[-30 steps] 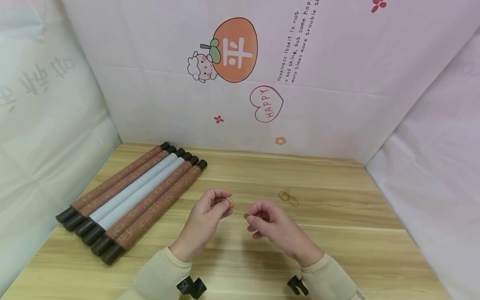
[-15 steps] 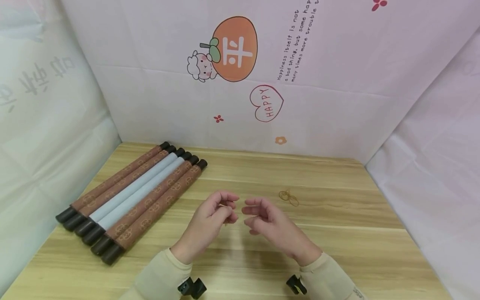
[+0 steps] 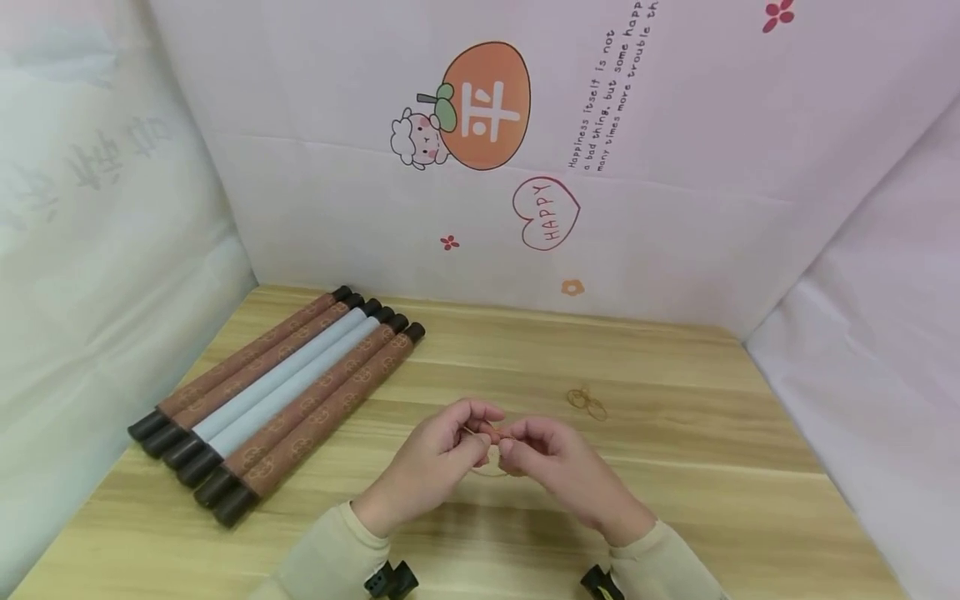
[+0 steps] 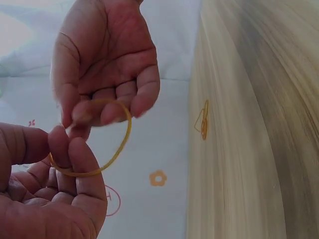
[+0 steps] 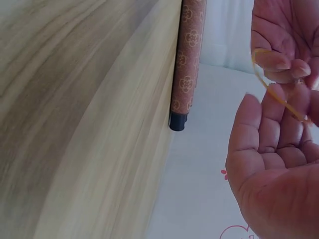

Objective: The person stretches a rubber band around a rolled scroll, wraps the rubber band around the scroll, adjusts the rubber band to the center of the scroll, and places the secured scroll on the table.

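A thin yellow rubber band point(image 4: 128, 132) forms a loose loop between my two hands above the table. My left hand point(image 3: 427, 462) pinches it between thumb and fingertips, and the loop runs in front of its fingers in the left wrist view. Opposite, my right hand point(image 3: 566, 471) pinches the band's other side, fingertips meeting those of the left. Seen from the right wrist, the band point(image 5: 279, 99) crosses the fingers of both hands. Part of it is hidden behind the fingertips.
On the wooden table point(image 3: 675, 500), a small tangle of rubber bands point(image 3: 587, 404) lies beyond my right hand. Several black-capped rolls lie side by side at the left, brown patterned rolls point(image 3: 322, 417) flanking two pale blue rolls point(image 3: 292, 371). A printed white cloth point(image 3: 660, 242) stands behind.
My hands, apart one second ago, have come together, and the rubber band now shows as a loop between them. The view has shifted slightly. The rolls and loose bands stay put.
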The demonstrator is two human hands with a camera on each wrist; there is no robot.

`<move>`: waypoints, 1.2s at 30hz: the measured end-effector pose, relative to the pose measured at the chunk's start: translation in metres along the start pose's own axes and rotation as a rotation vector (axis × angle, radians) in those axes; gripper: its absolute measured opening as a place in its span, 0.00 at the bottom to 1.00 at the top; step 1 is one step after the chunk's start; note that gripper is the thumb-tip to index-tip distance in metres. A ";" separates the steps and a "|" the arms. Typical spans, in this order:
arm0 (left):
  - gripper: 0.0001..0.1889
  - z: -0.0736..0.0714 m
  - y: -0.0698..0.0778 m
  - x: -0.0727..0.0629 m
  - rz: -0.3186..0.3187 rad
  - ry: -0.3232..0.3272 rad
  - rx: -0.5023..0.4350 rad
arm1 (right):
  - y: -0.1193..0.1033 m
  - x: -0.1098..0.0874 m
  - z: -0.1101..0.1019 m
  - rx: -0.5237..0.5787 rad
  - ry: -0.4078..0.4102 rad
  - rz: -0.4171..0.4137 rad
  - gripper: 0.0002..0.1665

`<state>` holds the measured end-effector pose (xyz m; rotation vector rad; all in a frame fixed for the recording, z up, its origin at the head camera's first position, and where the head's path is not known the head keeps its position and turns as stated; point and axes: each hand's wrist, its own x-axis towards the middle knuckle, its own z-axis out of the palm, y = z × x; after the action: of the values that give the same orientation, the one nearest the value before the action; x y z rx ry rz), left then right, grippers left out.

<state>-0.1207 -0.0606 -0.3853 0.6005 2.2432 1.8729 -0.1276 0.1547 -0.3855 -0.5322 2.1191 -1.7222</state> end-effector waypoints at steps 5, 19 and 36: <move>0.14 0.002 -0.001 0.000 0.012 0.005 0.073 | 0.000 -0.005 -0.003 -0.013 0.021 0.031 0.18; 0.14 0.005 -0.004 0.000 -0.001 0.017 0.165 | -0.006 -0.002 -0.003 0.121 0.033 0.011 0.15; 0.14 0.004 -0.005 0.003 0.011 -0.015 0.207 | -0.010 -0.005 0.001 0.169 0.154 -0.005 0.20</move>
<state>-0.1225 -0.0562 -0.3904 0.6558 2.4475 1.6460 -0.1219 0.1552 -0.3760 -0.3682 2.0472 -1.9806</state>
